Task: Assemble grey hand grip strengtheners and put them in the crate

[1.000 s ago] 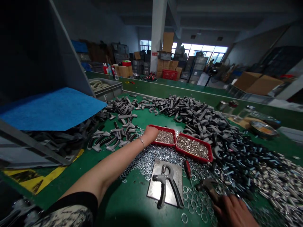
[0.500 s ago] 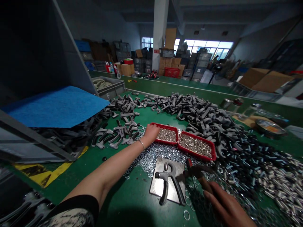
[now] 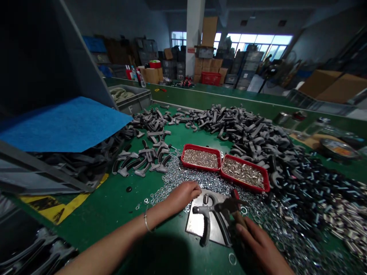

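A hand gripper (image 3: 208, 214) with grey and black handles lies flat on a square metal plate (image 3: 195, 225) in front of me. My left hand (image 3: 187, 193) is at the plate's upper left corner, fingers pinched together just beside the spring end of the hand gripper. Whatever those fingertips hold is too small or hidden to make out. In my right hand (image 3: 256, 236) is a hammer (image 3: 229, 206), gripped by its wooden handle. The hammer's head hangs over the right side of the hand gripper; whether they touch I cannot tell.
Two red trays (image 3: 200, 167) of small metal parts stand behind the plate. Loose nuts (image 3: 172, 187) and washers surround them. Grey handles (image 3: 241, 126) are heaped farther back, with black parts and metal sleeves (image 3: 341, 217) at right. A grey bin (image 3: 77, 183) stands at left.
My left hand has come back from the left red tray to the plate's corner. My right hand and the hammer have shifted slightly left, over the hand gripper.
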Motion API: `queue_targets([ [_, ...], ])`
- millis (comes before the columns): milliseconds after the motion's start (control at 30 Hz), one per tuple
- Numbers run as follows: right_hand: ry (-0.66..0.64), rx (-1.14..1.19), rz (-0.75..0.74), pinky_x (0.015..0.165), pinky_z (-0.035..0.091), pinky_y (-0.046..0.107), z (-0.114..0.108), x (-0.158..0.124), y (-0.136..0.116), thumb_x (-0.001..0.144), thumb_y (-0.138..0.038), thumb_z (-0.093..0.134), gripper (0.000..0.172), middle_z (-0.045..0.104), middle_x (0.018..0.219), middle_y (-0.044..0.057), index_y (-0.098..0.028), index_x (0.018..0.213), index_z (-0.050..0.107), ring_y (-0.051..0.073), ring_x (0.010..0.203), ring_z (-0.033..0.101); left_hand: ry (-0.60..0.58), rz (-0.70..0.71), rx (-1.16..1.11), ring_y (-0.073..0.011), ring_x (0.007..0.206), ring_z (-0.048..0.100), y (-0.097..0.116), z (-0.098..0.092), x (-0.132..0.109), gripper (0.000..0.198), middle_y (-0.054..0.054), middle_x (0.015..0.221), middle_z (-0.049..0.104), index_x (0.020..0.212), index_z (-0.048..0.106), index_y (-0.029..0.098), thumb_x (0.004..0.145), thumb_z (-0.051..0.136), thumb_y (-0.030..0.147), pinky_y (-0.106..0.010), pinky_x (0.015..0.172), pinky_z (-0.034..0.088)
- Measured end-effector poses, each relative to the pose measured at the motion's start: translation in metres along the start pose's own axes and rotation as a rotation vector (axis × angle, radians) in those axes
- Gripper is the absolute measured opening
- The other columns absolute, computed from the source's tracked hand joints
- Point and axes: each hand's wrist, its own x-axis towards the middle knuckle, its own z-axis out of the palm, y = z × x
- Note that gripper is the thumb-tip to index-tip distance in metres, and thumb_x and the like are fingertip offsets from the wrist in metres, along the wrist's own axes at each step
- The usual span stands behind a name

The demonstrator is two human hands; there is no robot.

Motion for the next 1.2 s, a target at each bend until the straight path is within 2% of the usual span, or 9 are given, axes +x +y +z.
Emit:
queue_targets([
  [100, 0.065, 0.4, 0.197, 0.051, 0.052, 0.025, 0.016, -0.009, 0.013, 0.079, -0.066, 0.064, 0.055, 0.071, 0.081, 0.002, -0.023, 0.113, 0.062, 0.018, 0.063, 0.066, 0.041, -0.009, -0.06, -0.0195, 0.085, 0.064, 0.005, 0.017, 0.002, 0.018, -0.005, 0.088, 0.071, 0.083, 0.071, 0.017, 0.092, 0.056, 0.022, -0.029, 0.079, 0.046],
  [167, 0.06, 0.587, 0.308, 0.032, 0.032, 0.017, 0.028, -0.014, 0.016, 0.075, -0.067, 0.068, 0.058, 0.055, 0.056, -0.008, -0.025, 0.114, 0.057, 0.008, 0.036, 0.043, 0.084, -0.028, -0.103, -0.0195, 0.086, 0.063, 0.006, 0.025, 0.008, 0.018, -0.005, 0.087, 0.07, 0.081, 0.071, 0.017, 0.091, 0.057, 0.022, -0.029, 0.08, 0.046],
  [267, 0.045, 0.718, 0.322, 0.029, 0.019, 0.013, 0.038, -0.016, 0.016, 0.076, -0.065, 0.07, 0.053, 0.043, 0.049, -0.013, -0.025, 0.107, 0.053, 0.003, 0.031, 0.024, 0.106, -0.038, -0.137, -0.019, 0.085, 0.063, 0.005, 0.032, 0.015, 0.017, -0.004, 0.084, 0.069, 0.079, 0.072, 0.017, 0.089, 0.059, 0.021, -0.029, 0.08, 0.046],
  [500, 0.024, 0.771, 0.252, 0.028, 0.016, 0.013, 0.044, -0.008, 0.024, 0.078, -0.063, 0.069, 0.05, 0.044, 0.047, -0.014, -0.024, 0.104, 0.051, 0.002, 0.029, 0.022, 0.114, -0.074, -0.077, -0.0181, 0.084, 0.064, 0.003, 0.04, 0.016, 0.016, -0.003, 0.085, 0.068, 0.079, 0.07, 0.018, 0.09, 0.06, 0.021, -0.029, 0.08, 0.046],
  [633, 0.001, 0.755, 0.261, 0.03, 0.015, 0.015, 0.045, -0.01, 0.026, 0.078, -0.063, 0.069, 0.051, 0.048, 0.051, -0.012, -0.024, 0.107, 0.053, 0.002, 0.03, 0.023, 0.132, -0.013, 0.119, -0.0189, 0.084, 0.062, 0.004, 0.046, 0.013, 0.016, -0.003, 0.085, 0.066, 0.081, 0.068, 0.017, 0.094, 0.058, 0.02, -0.031, 0.079, 0.046],
  [767, 0.088, 0.596, 0.186, 0.04, 0.039, 0.019, 0.035, -0.014, 0.021, 0.082, -0.063, 0.064, 0.047, 0.057, 0.059, -0.006, -0.024, 0.108, 0.059, 0.011, 0.046, 0.053, 0.103, 0.336, 0.52, -0.0231, 0.087, 0.055, -0.006, 0.05, 0.011, 0.017, -0.007, 0.09, 0.065, 0.09, 0.065, 0.015, 0.099, 0.051, 0.018, -0.038, 0.082, 0.044],
  [867, 0.113, 0.303, 0.021, 0.069, 0.056, 0.029, 0.015, -0.011, 0.013, 0.087, -0.058, 0.059, 0.042, 0.072, 0.082, 0.003, -0.024, 0.11, 0.066, 0.023, 0.083, 0.07, 0.037, 0.511, 0.652, -0.0231, 0.086, 0.054, -0.012, 0.048, 0.014, 0.02, -0.008, 0.091, 0.064, 0.095, 0.064, 0.015, 0.101, 0.045, 0.016, -0.039, 0.08, 0.044],
  [1067, -0.052, -0.181, -0.244, 0.091, 0.053, 0.039, -0.023, 0.004, -0.031, 0.096, -0.044, 0.046, 0.039, 0.072, 0.121, 0.011, -0.025, 0.127, 0.061, 0.028, 0.106, 0.069, 0.168, 0.239, 0.45, -0.0248, 0.104, 0.055, 0.004, 0.036, -0.008, 0.019, -0.009, 0.112, 0.062, 0.113, 0.057, 0.017, 0.1, 0.052, 0.03, -0.042, 0.093, 0.044],
  [1200, 0.04, -0.322, -0.399, 0.088, 0.052, 0.041, -0.022, 0.018, -0.064, 0.1, -0.041, 0.035, 0.04, 0.07, 0.121, 0.015, -0.023, 0.129, 0.056, 0.029, 0.104, 0.069, 0.047, 0.162, 0.413, -0.0265, 0.106, 0.053, 0.017, 0.036, -0.041, 0.018, -0.009, 0.114, 0.062, 0.112, 0.058, 0.017, 0.099, 0.05, 0.026, -0.045, 0.098, 0.041],
])
